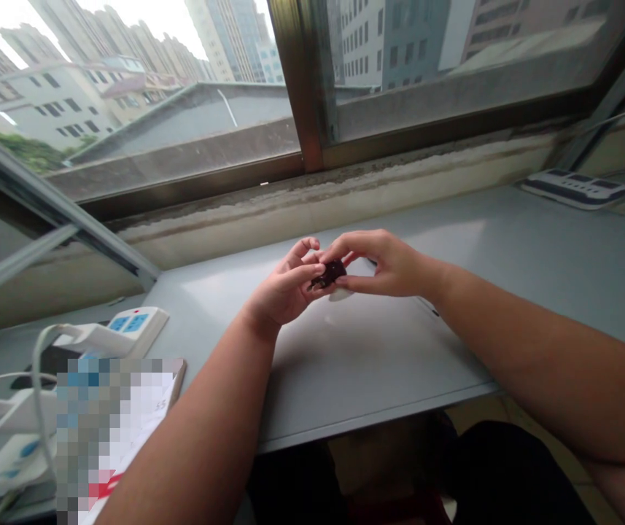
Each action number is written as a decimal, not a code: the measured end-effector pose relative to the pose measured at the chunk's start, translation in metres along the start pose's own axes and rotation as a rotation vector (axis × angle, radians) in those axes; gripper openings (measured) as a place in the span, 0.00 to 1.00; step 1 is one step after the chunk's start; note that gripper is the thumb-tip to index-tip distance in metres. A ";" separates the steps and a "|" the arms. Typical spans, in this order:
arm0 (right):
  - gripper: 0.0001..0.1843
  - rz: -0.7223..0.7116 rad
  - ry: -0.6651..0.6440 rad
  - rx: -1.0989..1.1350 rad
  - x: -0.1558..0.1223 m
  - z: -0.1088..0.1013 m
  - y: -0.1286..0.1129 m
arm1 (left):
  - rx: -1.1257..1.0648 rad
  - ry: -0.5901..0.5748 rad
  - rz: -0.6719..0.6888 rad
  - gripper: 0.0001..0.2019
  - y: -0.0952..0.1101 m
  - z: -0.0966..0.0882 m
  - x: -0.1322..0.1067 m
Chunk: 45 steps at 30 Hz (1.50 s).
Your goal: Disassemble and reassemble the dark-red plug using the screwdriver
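Note:
My left hand (284, 286) and my right hand (382, 262) meet above the middle of a grey table (378, 364). Both pinch a small dark object (328, 275) between thumbs and fingertips; I cannot make out what it is. A small white piece (340, 294) shows just under the dark object, touching or lying on the table, partly hidden by my fingers. Both forearms reach in from the near edge.
A white power strip with blue buttons (120, 329) and white cables and adapters (11, 423) lie at the left, beside a blurred-out paper (120, 430). Another power strip (575, 187) sits at the far right. A window sill (345, 193) runs behind the table.

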State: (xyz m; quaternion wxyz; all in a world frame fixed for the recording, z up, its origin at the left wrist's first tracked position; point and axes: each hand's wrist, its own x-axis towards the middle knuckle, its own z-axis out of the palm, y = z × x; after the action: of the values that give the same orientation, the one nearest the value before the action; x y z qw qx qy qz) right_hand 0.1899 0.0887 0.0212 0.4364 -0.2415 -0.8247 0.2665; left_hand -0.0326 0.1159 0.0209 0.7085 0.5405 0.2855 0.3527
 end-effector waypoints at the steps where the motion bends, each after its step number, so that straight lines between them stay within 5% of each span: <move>1: 0.12 0.005 0.021 0.020 0.000 0.001 -0.001 | -0.009 0.006 0.004 0.27 0.001 0.001 -0.001; 8: 0.13 0.019 0.146 0.069 0.001 -0.002 0.007 | -0.019 0.015 0.131 0.13 0.003 -0.002 0.003; 16: 0.18 0.190 0.169 0.489 0.004 0.001 0.025 | 0.557 0.113 0.620 0.16 -0.004 -0.001 0.003; 20: 0.18 0.195 0.156 0.534 0.004 0.004 0.027 | 0.670 0.182 0.778 0.12 -0.002 0.007 0.000; 26: 0.29 0.288 0.041 0.656 0.001 0.004 0.033 | 0.699 0.162 0.793 0.12 -0.006 0.003 0.001; 34: 0.31 0.260 0.153 0.428 0.001 0.008 0.039 | 0.993 0.254 0.882 0.09 -0.007 -0.005 0.006; 45: 0.31 0.254 0.191 0.316 0.000 0.008 0.035 | 1.091 0.259 0.943 0.06 -0.009 -0.009 0.009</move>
State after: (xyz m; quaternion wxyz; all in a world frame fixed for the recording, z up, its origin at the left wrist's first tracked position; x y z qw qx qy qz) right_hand 0.1886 0.1132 -0.0057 0.5079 -0.2963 -0.6906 0.4212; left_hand -0.0325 0.1262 0.0099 0.0718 0.8358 0.2391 0.4890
